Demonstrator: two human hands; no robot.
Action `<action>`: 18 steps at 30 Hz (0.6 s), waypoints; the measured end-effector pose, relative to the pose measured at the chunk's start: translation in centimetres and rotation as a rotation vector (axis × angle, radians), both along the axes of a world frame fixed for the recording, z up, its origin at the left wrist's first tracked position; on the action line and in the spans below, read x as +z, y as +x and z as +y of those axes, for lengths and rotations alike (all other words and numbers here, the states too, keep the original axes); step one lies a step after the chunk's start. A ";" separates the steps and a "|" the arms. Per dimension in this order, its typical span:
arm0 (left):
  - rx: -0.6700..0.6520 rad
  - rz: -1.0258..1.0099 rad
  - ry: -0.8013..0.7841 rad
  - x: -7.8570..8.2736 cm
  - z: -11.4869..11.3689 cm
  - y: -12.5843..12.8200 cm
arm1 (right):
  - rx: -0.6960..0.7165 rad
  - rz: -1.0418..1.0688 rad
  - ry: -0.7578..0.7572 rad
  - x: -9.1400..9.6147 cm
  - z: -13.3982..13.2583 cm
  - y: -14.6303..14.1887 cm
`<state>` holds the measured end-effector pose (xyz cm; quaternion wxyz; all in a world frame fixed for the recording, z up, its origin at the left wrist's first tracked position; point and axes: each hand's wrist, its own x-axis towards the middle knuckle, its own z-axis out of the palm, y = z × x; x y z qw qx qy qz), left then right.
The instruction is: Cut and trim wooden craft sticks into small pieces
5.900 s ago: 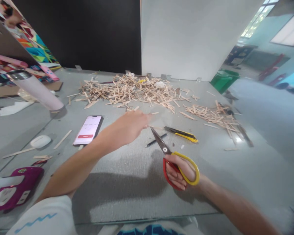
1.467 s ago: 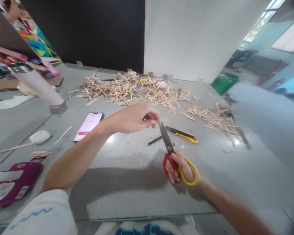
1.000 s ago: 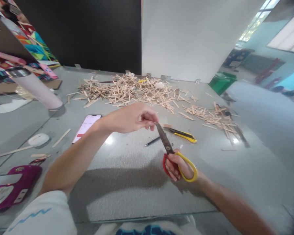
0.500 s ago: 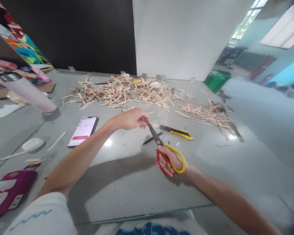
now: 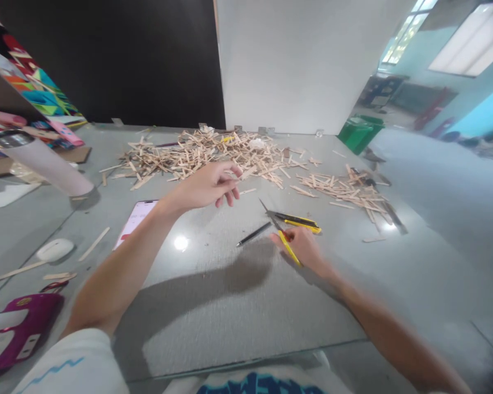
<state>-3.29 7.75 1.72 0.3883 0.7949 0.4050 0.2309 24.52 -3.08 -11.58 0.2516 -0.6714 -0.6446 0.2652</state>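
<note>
My left hand point(image 5: 213, 186) hovers in front of the large heap of wooden sticks point(image 5: 181, 156), fingers loosely bent and apart, nothing seen in them. One small piece of stick point(image 5: 247, 191) lies just beyond its fingertips. The scissors point(image 5: 287, 246), with yellow and red handles, are in my right hand point(image 5: 306, 249), turned on edge and pointing away. Their blades pass close to a yellow and black utility knife point(image 5: 298, 220); whether they touch I cannot tell. A black pen point(image 5: 253, 233) lies left of the scissors.
A smaller heap of sticks point(image 5: 345, 191) spreads to the right. On the left are a phone point(image 5: 135, 216), partly behind my forearm, a pale tumbler point(image 5: 51, 164), a white computer mouse point(image 5: 55, 250) and a purple device point(image 5: 35, 328). Beyond the table stands a green bin point(image 5: 359, 134).
My left hand has come off the scissors' tip, moved left and loosened its fingers. My right hand has turned the scissors on edge and shifted slightly up and right.
</note>
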 end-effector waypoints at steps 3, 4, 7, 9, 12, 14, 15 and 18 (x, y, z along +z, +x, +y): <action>-0.073 -0.167 -0.043 1.4 -1.8 0.0 | 0.006 -0.234 0.103 -0.1 0.4 0.6; -0.087 -0.203 -0.047 1.7 -2.3 -0.1 | 0.007 -0.269 0.091 -0.1 0.4 0.6; -0.100 -0.241 -0.030 2.4 -3.3 -0.3 | 0.006 -0.347 0.067 -0.3 0.3 0.6; -0.094 -0.233 -0.015 2.7 -3.7 -0.5 | 0.007 -0.383 0.064 -0.2 0.1 0.5; -0.089 -0.233 -0.005 2.8 -3.8 -0.6 | 0.058 -0.414 0.035 0.2 -0.1 0.4; -0.091 -0.238 -0.005 2.8 -3.7 -0.7 | 0.091 -0.438 0.020 0.7 -0.4 0.2; -0.094 -0.238 -0.008 2.7 -3.7 -0.7 | 0.101 -0.454 0.019 0.9 -0.6 0.2; -0.098 -0.235 -0.014 2.8 -3.8 -0.8 | 0.158 -0.489 0.015 1.3 -1.0 0.1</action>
